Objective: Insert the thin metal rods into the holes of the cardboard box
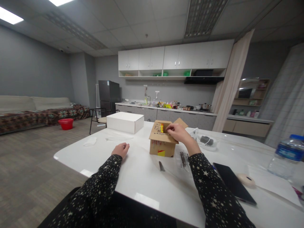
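Note:
A small cardboard box (162, 148) with red-and-yellow print stands on the table, its top flaps raised or folded out. Dark specks dot its flaps, and thin pin-like pieces hang below the front flap. My right hand (177, 131) is at the box's top right, fingers pinched over the opening; what they hold is too small to make out. My left hand (121, 150) rests on the table left of the box, fingers curled, apart from any object. A small bunch of thin dark sticks (161, 166) lies before the box. Beside it is a clear bag (184, 159) with similar dark pieces.
A white box (124, 122) sits behind my left hand. Crumpled white tissue (90, 141) lies at the left. Behind my right forearm is a white-and-grey corded device (207, 141). Toward the right are a dark phone (234, 182), white paper (273, 183) and a water bottle (286, 156).

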